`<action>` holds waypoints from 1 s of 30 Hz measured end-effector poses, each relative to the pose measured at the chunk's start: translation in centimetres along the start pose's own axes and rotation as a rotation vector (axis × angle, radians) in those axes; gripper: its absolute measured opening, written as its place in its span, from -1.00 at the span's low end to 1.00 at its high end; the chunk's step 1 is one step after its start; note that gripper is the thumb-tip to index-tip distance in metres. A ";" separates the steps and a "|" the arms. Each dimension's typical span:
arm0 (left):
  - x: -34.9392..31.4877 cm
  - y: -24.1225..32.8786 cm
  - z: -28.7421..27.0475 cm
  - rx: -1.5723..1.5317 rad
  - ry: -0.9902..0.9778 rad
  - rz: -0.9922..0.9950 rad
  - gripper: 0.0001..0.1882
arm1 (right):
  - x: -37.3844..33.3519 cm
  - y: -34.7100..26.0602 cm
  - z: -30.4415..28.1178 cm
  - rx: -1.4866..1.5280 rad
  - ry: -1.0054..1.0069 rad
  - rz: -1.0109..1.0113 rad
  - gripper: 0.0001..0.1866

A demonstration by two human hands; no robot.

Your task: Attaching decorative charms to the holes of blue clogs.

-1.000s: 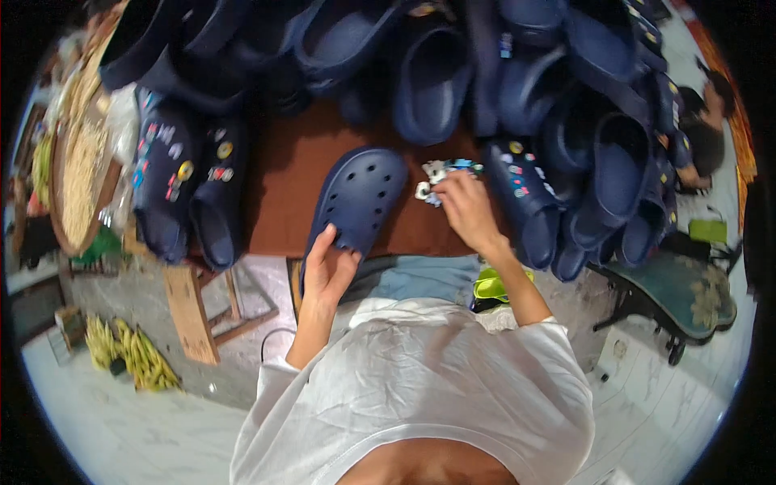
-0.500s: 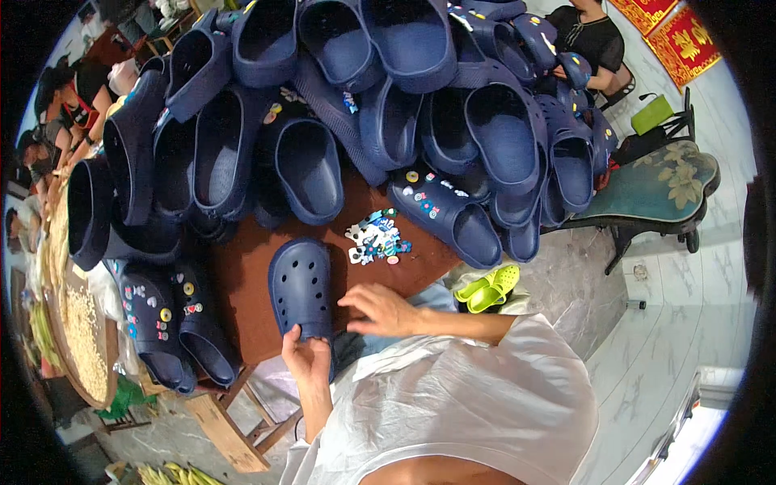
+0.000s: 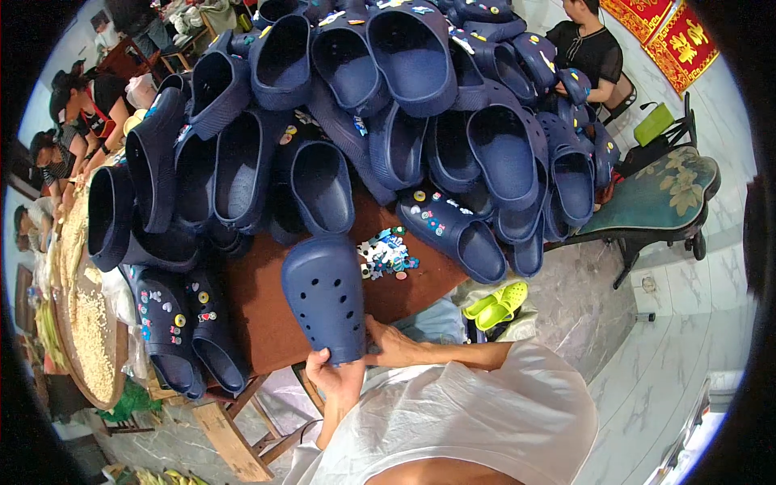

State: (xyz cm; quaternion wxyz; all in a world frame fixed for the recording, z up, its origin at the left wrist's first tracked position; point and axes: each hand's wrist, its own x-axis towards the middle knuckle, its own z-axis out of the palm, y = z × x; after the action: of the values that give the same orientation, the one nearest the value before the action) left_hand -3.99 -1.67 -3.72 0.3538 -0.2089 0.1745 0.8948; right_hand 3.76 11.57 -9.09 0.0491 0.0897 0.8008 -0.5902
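Observation:
A plain navy clog (image 3: 325,283) with round holes in its upper is raised over the brown tabletop (image 3: 271,291), toe pointing away from me. My left hand (image 3: 335,378) grips it at the heel end, thumb on top. Against its right side lies my right hand (image 3: 394,346), some fingers hidden behind the shoe. Just beyond the clog is a small heap of colourful shoe charms (image 3: 388,257), in white, blue and black. A clog with charms fixed in its upper (image 3: 440,222) lies right of the heap; a decorated pair (image 3: 174,323) stands at the left.
Many navy clogs (image 3: 404,69) are piled across the table's far side. A round tray of pale kernels (image 3: 93,339) sits at the left, with people beyond. Lime-green clogs (image 3: 497,305) lie below the table's right edge, near a floral-covered chair (image 3: 671,190). Another person (image 3: 584,52) sits far right.
The plain clog has been lifted closer and tilted, now looking larger. My right hand has moved from hovering beside it to its right side. The view has shifted slightly.

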 end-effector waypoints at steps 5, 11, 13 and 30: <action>-0.1 -1.0 2.2 0.053 -0.089 -0.130 -0.27 | -1.1 0.9 -0.8 0.094 0.156 0.024 -0.20; 0.0 -3.5 4.8 0.307 -0.291 -0.453 -0.42 | -4.6 2.0 -4.2 -0.070 0.280 0.004 -0.23; 0.6 -3.8 4.5 0.478 -0.482 -0.620 -0.50 | -6.2 -0.3 -6.5 0.013 0.307 0.136 -0.24; 4.6 -3.7 1.9 1.161 -0.482 -0.062 -0.70 | -15.1 0.7 -28.0 0.205 1.417 -0.044 -0.40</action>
State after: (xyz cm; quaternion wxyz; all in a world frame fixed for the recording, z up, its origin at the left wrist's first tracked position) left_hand -4.96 4.33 -4.95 0.4648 0.2197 0.5412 0.6654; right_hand 19.43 37.24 1.39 -0.5033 0.4396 0.5822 -0.4631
